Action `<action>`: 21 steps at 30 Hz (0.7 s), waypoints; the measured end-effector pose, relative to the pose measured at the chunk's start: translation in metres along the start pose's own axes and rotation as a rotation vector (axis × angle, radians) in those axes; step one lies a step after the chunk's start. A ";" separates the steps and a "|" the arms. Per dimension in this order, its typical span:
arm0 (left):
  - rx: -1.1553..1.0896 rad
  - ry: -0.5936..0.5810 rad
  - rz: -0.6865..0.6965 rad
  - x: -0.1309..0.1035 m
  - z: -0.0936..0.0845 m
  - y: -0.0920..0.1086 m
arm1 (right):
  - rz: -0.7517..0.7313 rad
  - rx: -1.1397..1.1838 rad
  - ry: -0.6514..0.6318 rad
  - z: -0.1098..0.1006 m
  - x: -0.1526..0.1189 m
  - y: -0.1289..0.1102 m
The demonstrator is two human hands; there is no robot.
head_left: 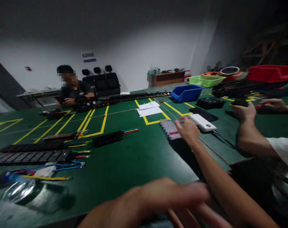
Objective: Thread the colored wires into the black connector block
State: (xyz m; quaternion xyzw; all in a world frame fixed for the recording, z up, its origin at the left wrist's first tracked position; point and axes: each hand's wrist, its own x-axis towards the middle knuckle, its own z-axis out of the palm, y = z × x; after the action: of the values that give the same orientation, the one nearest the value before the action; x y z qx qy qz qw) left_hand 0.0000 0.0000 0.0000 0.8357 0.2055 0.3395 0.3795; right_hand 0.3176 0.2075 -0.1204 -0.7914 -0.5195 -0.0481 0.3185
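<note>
My right hand reaches out over the green table, its fingers apart and slightly bent. The fingertips are at the right edge of a flat, phone-like thing with a pale, partly blurred-out face and a red band; I cannot tell whether they touch it. Just right of that hand lies a white power bank with a dark cable. Close to the camera at the bottom, my left hand is smeared by motion, with its fingers stretched out and apart. A dark thing below it is mostly cut off.
Black power strips with coloured wire ends lie on the left of the table. White papers, a blue bin and a black box stand farther back. A co-worker's hands work at the right; another person sits across.
</note>
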 end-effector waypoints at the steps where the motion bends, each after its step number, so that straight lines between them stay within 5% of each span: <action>1: 0.036 0.021 -0.062 0.005 -0.014 -0.013 | -0.041 -0.018 -0.021 -0.001 -0.002 -0.005; 7: 0.807 0.297 -0.274 0.025 -0.095 -0.130 | -0.483 -0.067 -0.235 -0.002 -0.030 -0.070; 12: 1.295 0.323 -0.453 0.023 -0.138 -0.214 | -0.740 0.040 -0.283 0.017 -0.040 -0.146; 16: 1.299 0.204 -0.485 0.015 -0.138 -0.232 | -0.616 0.128 -0.291 0.052 -0.039 -0.160; 21: 1.247 0.193 -0.459 0.012 -0.130 -0.230 | -0.699 0.088 -0.390 0.080 -0.046 -0.143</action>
State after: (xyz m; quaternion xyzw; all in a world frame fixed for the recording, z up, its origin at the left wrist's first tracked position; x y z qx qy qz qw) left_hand -0.1062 0.2159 -0.1105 0.7995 0.5687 0.1409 -0.1319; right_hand 0.1538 0.2519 -0.1373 -0.5468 -0.8098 0.0198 0.2118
